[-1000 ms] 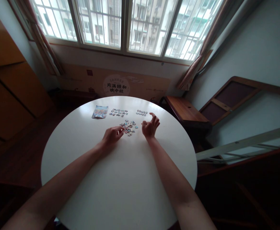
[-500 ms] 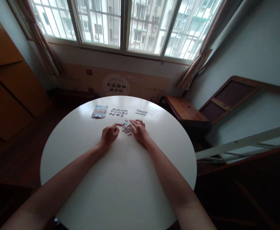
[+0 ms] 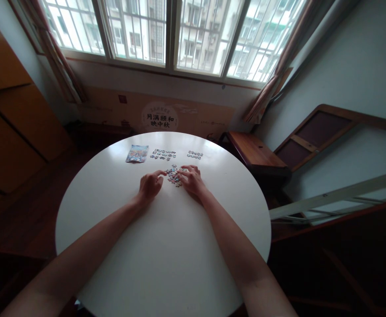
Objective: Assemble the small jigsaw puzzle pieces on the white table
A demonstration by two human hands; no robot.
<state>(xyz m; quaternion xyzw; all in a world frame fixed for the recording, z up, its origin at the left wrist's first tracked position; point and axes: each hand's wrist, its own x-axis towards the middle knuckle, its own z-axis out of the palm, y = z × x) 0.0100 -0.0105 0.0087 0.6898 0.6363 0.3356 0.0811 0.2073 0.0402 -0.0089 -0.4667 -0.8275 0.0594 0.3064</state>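
A loose pile of jigsaw puzzle pieces (image 3: 173, 176) lies on the white round table (image 3: 166, 237), between my two hands. My left hand (image 3: 151, 183) rests at the pile's left side, index finger reaching to its edge, thumb apart and the other fingers curled; I see nothing held in it. From the right, my right hand (image 3: 191, 178) lies with fingers spread over the pile, touching pieces and hiding some of them. Beyond the pile, more puzzle pieces (image 3: 163, 154) are laid out in rows, and a smaller group of pieces (image 3: 194, 155) sits to their right.
A colourful printed packet (image 3: 137, 154) lies at the table's far left. Past the table's right edge stands a wooden bench (image 3: 259, 152). Behind is a wall banner (image 3: 160, 115) beneath a barred window (image 3: 199, 35).
My right fingers have drawn slightly down and spread over the pile. The left index finger and thumb have shifted a little. The rows and packet stay in place.
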